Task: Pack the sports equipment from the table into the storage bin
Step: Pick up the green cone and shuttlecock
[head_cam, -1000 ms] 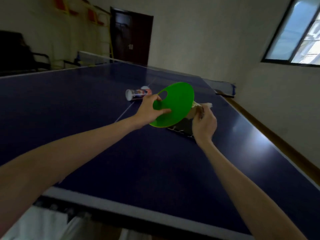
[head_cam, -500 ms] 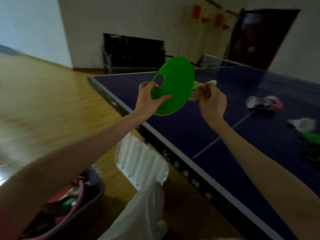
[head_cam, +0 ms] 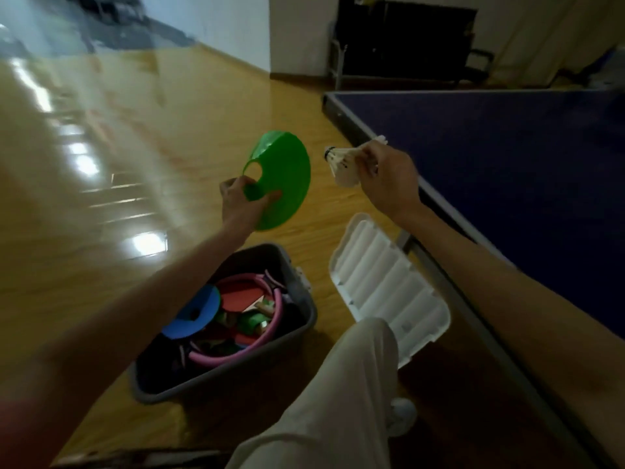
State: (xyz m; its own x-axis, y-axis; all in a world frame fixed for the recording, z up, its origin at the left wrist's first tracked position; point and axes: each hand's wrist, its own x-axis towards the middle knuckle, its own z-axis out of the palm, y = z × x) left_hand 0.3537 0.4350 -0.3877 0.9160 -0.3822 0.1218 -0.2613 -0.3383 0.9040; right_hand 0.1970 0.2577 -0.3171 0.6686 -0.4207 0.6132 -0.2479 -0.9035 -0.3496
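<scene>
Left grip (head_cam: 241, 199) pinches the green disc cone (head_cam: 282, 177) by the rim of its centre hole, thumb and fingers clamped on it, disc tilted up on edge. Right grip (head_cam: 385, 176) is curled tight on a bunch of white shuttlecocks (head_cam: 341, 162), corks pointing toward the cone just beside it. Below the left grip sits the grey storage bin (head_cam: 297, 330) on the wooden floor, holding a blue disc (head_cam: 198, 311), a pink ring (head_cam: 270, 330) and red paddles (head_cam: 241, 297). Under the right grip the white lid (head_cam: 389, 289) leans by the blue counter (head_cam: 507, 157).
</scene>
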